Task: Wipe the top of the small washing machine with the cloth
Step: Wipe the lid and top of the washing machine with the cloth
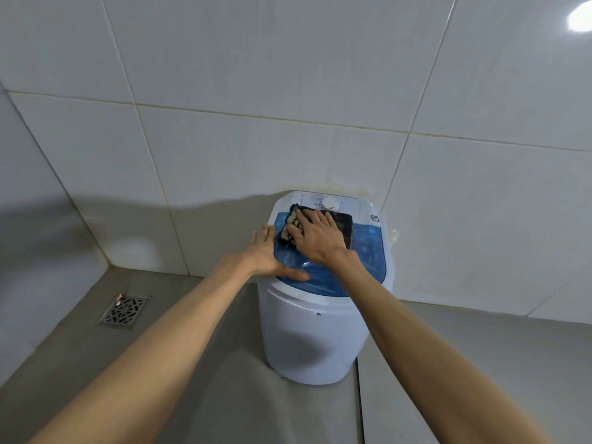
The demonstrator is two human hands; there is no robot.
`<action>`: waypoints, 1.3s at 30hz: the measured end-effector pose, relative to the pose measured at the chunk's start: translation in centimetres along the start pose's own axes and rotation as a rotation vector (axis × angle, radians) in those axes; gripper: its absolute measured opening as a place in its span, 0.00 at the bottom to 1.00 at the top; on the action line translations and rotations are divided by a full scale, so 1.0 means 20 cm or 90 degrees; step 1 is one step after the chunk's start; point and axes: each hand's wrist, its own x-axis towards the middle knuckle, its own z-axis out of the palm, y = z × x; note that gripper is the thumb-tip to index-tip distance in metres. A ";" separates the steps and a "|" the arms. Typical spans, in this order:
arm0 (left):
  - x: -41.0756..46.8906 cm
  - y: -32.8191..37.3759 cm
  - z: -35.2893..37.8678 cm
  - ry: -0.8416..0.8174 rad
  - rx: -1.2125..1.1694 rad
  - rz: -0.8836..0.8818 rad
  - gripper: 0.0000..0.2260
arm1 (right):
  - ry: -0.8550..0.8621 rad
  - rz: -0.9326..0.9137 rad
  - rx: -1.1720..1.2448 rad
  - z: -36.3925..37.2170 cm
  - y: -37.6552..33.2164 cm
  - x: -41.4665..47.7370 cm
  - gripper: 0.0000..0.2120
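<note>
My right hand (315, 238) presses flat, fingers spread, on the dark cloth (344, 230) atop the washing machine (307, 341). My left hand (267, 254) rests open against the blue lid (365, 261)'s left edge, gripping nothing.

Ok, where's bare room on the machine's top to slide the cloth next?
Free: the blue lid right of the cloth, out to its right rim, and the near strip between both wrists. Crowded: the far left, where the right hand presses the cloth beside the dial, and the left edge under the left hand.

Home bathroom or wash area: tiled walls (288, 91), floor drain (123, 310), small washing machine (307, 334).
</note>
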 end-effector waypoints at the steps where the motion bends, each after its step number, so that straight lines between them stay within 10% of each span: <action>1: 0.00 0.00 0.01 0.002 0.001 0.001 0.64 | -0.018 -0.004 -0.003 0.00 0.00 0.04 0.30; 30: 0.03 0.00 -0.02 -0.036 0.061 -0.029 0.66 | 0.038 0.058 0.052 -0.03 0.09 -0.04 0.30; 39: 0.03 0.00 -0.02 -0.045 0.030 0.000 0.72 | 0.233 0.283 0.170 -0.19 0.28 -0.06 0.14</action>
